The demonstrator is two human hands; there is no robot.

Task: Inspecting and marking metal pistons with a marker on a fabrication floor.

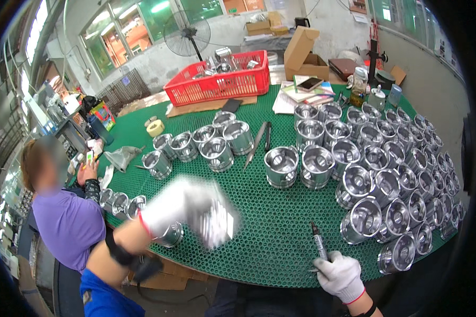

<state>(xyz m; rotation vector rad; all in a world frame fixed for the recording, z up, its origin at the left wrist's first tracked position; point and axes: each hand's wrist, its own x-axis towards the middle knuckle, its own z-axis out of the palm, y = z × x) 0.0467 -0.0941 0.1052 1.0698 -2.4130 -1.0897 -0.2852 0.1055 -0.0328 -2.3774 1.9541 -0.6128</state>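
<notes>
My left hand, in a white glove, is smeared by motion over the left-middle of the table. In its grip is a shiny cup-shaped metal part, also blurred. Under that wrist stands another metal part, half hidden. At the near edge, my gloved right hand is closed round a slim marker pen, its dark tip pointing up and away. To the right of this hand stand many similar metal cups in close rows. Smaller groups of cups stand beyond both hands.
Green perforated matting covers the table. At the back are a red crate of metal parts, an open cardboard box, papers with a phone and jars. Tweezers and tape lie mid-table. A co-worker sits left.
</notes>
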